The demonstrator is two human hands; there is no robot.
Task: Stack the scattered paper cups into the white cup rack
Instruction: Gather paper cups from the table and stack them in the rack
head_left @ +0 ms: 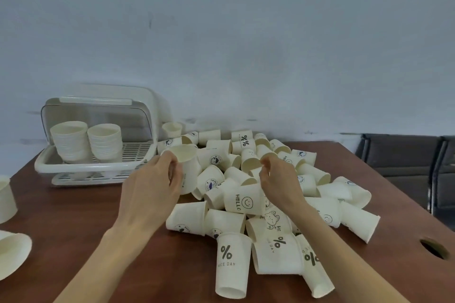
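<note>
From the head view, the left hand (150,188) at centre frame curls its fingers round an upright paper cup (188,170), thumb at the rim. The right hand (277,181), just right of centre, pinches the rim of another cup (250,160) lying in the pile of paper cups (258,206), which sprawls across the centre and lower right of the brown table (73,216). The white cup rack (98,138) stands at the left of the frame with its clear lid raised, holding two stacks of cups (86,141) side by side. More cups (9,226) sit at the left edge.
</note>
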